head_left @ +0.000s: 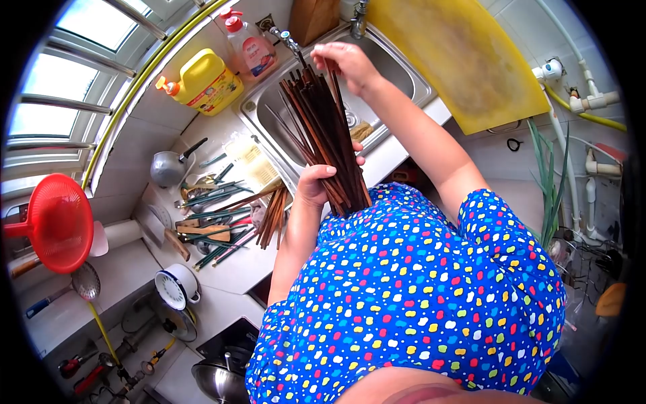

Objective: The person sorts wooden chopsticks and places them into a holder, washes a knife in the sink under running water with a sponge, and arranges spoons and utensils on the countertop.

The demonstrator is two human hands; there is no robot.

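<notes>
Bundle of dark chopsticks (330,135) held at slant before sink (397,67), overlapping it in view. Left hand (313,185) wraps bundle, grip full of sticks; right hand (346,66) curls at upper ends, cannot tell whether it pinches any. Probably best: snug left grip, splayed sticks gathered in, ends kept level. Hidden: most left fingers, part of sink floor behind bundle. Utensils (215,195) on worktop (232,277), left of sink, overlap; hard to separate.

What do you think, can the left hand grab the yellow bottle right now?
Probably not: the left hand is wrapped around a bundle of dark sticks, so it would likely have to put them down before reaching the yellow bottle.
</notes>
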